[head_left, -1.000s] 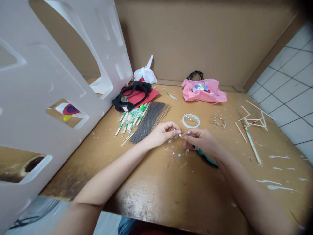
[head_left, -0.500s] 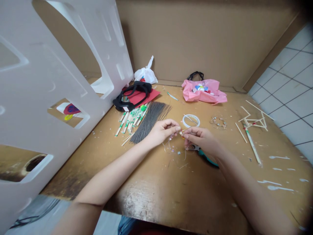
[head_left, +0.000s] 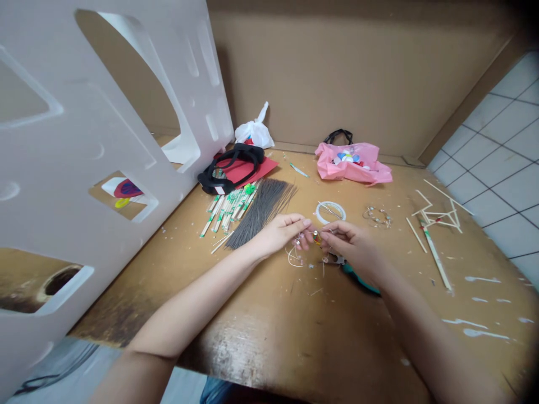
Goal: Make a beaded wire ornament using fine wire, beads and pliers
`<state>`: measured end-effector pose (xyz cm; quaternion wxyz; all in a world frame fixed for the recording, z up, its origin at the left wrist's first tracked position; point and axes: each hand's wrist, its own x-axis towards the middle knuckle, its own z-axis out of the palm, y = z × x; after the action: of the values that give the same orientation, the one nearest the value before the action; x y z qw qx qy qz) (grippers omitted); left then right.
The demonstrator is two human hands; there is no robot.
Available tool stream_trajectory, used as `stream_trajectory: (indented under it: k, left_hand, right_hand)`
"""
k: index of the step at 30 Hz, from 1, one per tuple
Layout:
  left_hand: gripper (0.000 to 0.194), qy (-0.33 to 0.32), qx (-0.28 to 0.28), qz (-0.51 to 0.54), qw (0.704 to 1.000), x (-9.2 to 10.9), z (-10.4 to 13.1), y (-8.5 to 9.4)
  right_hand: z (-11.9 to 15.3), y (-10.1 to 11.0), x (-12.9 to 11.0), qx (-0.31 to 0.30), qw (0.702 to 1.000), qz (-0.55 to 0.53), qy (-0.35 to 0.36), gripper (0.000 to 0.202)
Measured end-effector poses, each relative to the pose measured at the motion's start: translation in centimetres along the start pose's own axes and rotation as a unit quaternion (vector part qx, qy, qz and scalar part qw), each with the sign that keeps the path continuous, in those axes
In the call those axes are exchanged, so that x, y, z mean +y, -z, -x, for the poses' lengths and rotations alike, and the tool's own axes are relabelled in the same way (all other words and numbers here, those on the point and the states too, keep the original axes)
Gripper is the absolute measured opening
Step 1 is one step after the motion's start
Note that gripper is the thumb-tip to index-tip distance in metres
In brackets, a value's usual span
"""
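Head view: left hand (head_left: pixel 290 231) and right hand (head_left: pixel 346 241) pinch beaded wire (head_left: pixel 297 243) in closed fingers, above table (head_left: pixel 252 314). Best keep span between hands taut, grip near bead (head_left: pixel 315 233), let slack hang free.

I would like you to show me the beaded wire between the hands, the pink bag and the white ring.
Beaded wire (head_left: pixel 315 233): head view, on a bead near its top.
Pink bag (head_left: pixel 354 174): head view, on its front side.
White ring (head_left: pixel 317 212): head view, on its rim's left side.
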<state>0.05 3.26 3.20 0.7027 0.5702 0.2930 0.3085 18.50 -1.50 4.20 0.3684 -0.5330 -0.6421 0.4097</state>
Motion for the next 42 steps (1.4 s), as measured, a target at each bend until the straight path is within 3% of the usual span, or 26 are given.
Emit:
stream_trajectory:
  k: [9,16,22,27,34,42]
  left_hand:
    - [0.028,-0.048,0.017,-0.068,0.996,-0.3,0.1,-0.4]
    - [0.026,-0.143,0.105,-0.167,0.97,-0.3,0.5,-1.1]
    - [0.024,-0.2,0.082,-0.172,0.961,-0.2,0.9,-1.2]
    - [0.021,-0.189,0.058,-0.172,0.965,-0.2,0.6,-0.8]
    - [0.013,-0.172,0.058,-0.255,0.95,-0.1,0.8,-0.9]
    - [0.009,-0.166,0.078,-0.215,0.959,-0.3,0.9,-1.4]
  right_hand:
    - [-0.1,0.0,-0.1,-0.005,1.0,0.002,-0.006,0.028]
    - [0.2,-0.3,-0.7,-0.024,0.997,-0.07,-0.023,0.026]
    - [0.4,-0.5,-1.0,-0.028,0.998,-0.063,0.009,0.02]
    - [0.7,-0.7,-0.5,-0.001,0.999,0.02,0.034,0.018]
    - [1.1,-0.8,-0.3,0.024,0.982,0.169,0.081,0.02]
    - [1.0,-1.0,-0.2,0.036,0.985,0.147,0.087,0.019]
